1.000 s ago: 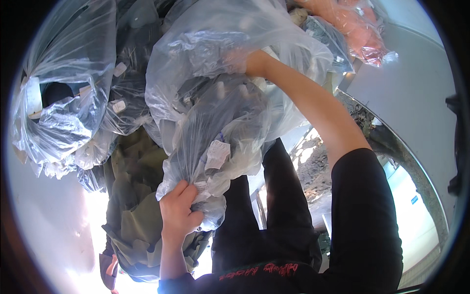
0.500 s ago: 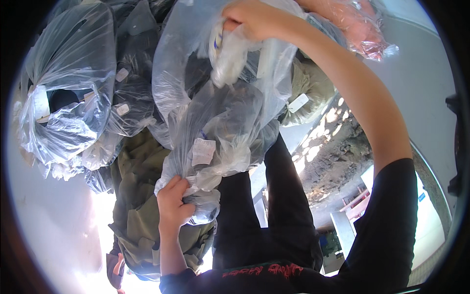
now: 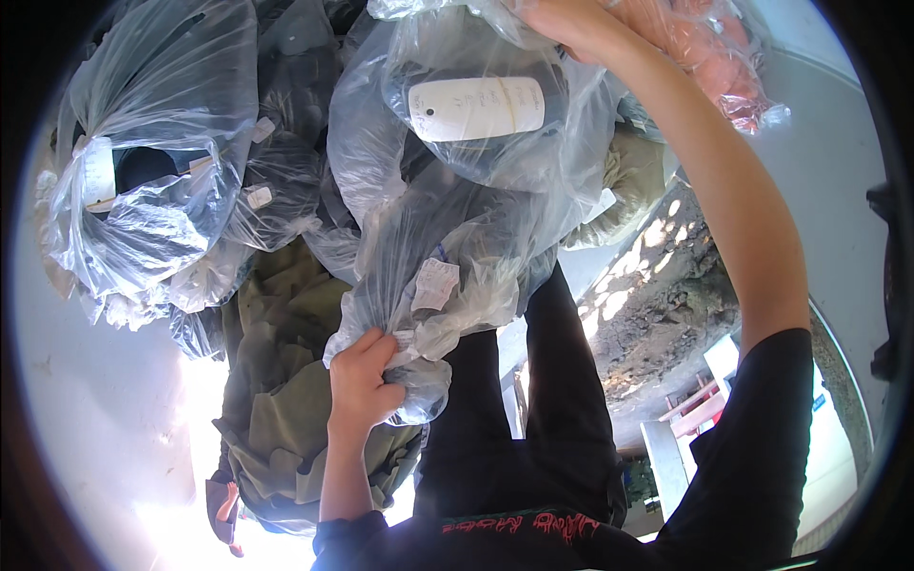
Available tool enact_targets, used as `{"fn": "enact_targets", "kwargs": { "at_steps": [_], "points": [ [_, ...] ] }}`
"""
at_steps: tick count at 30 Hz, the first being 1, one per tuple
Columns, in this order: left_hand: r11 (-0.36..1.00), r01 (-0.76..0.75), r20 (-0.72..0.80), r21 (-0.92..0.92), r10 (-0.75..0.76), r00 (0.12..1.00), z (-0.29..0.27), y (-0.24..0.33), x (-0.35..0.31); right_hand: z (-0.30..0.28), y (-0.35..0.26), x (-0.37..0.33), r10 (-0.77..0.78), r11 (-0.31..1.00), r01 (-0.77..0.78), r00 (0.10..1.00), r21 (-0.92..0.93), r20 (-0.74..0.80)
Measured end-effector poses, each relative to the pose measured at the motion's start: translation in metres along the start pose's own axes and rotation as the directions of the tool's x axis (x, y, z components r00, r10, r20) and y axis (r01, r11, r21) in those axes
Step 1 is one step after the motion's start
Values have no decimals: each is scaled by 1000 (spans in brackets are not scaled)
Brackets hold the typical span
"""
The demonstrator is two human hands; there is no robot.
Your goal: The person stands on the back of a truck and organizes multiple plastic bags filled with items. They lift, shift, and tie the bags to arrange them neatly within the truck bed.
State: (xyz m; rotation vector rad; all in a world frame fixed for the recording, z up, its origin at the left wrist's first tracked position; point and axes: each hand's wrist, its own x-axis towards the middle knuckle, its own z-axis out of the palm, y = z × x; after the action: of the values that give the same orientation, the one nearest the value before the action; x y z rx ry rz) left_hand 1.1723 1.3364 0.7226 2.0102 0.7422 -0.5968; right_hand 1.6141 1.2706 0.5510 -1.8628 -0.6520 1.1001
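The bare left hand (image 3: 365,381) is closest, fingers clamped on the bunched neck of a large, cloudy clear plastic bag (image 3: 400,257), whose body stretches away in front of the dark trousers (image 3: 562,371); a small white paper label (image 3: 435,285) hangs against that neck; the film looks thin, limp and rather slippery, probably light for its bulk, so the twisted neck seems the surest hold, while a pinch on the loose wall might slide or tear.

Farther out lies a rounded clear plastic packet (image 3: 486,164) with dark contents, bearing a long white card tag (image 3: 476,109); the bare right hand (image 3: 574,27) is at its upper end, against the plastic; its fingertips are hidden, so I cannot tell how closed it is; beyond sits an orange-pink, plastic-wrapped bundle (image 3: 700,52).
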Motion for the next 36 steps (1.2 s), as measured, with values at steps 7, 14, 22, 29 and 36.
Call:
{"fn": "enact_targets", "kwargs": {
  "at_steps": [7, 14, 22, 29, 36],
  "points": [
    [1000, 7, 25, 24, -8, 1000, -2, -2, 1, 3, -37, -15, -142, 903, 148, 989, -402, 44],
    [1000, 13, 23, 28, -13, 1000, -3, -1, 5, 72, -48, -108, -593, 634, 384, 798, -671, -103],
    [998, 16, 21, 69, -17, 1000, 0, -11, 1, 154, -60, -244, -552, 628, 468, 831, -621, 68],
    [997, 27, 37, 67, -30, 999, 2, -15, 0, 158, -56, -257, -514, 645, 425, 856, -635, 51],
    [997, 40, 43, 60, -43, 998, 0, -14, 2, 159, -62, -253, -519, 640, 415, 854, -646, 35]
  ]
}}
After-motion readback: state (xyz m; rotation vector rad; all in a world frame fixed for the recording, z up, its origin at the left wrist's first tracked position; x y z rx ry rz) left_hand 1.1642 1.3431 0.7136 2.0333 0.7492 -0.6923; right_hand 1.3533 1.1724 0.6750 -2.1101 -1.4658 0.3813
